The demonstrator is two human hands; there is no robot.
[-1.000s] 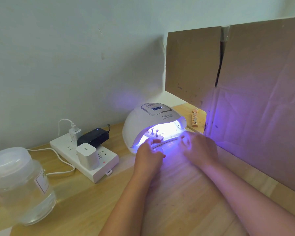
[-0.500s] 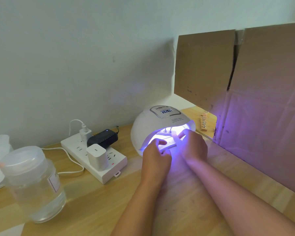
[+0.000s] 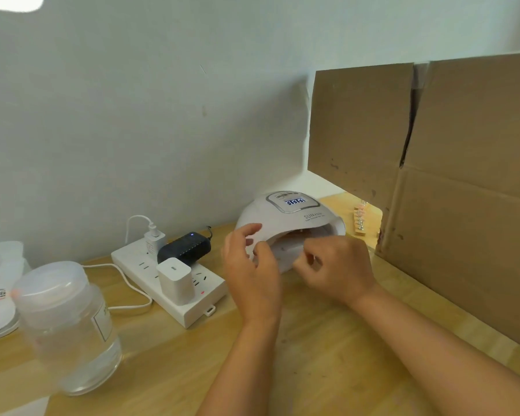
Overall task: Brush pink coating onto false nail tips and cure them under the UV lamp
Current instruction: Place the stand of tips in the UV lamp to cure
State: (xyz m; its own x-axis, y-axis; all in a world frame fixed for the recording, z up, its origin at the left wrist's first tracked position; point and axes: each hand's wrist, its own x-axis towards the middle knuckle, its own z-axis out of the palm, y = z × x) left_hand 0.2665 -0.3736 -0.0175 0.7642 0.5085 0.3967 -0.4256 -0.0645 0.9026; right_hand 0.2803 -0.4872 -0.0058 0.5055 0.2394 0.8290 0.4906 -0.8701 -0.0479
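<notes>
At the UV lamp (image 3: 288, 223) mouth, my left hand (image 3: 252, 274) hangs relaxed, my right hand (image 3: 333, 268) curls, contents unclear. Nail tips, barely visible inside, could smudge if bumped.

Person, seen from the head camera: two forearms and two hands. Left hand (image 3: 252, 280): bare, no glove, no ring, no watch or band at the wrist. Right hand (image 3: 336, 271): bare, likewise unadorned. Fingers (image 3: 246, 229): fingernails too blurred to tell. Both forearms bare as far as the frame edge; no sleeve in view.
</notes>
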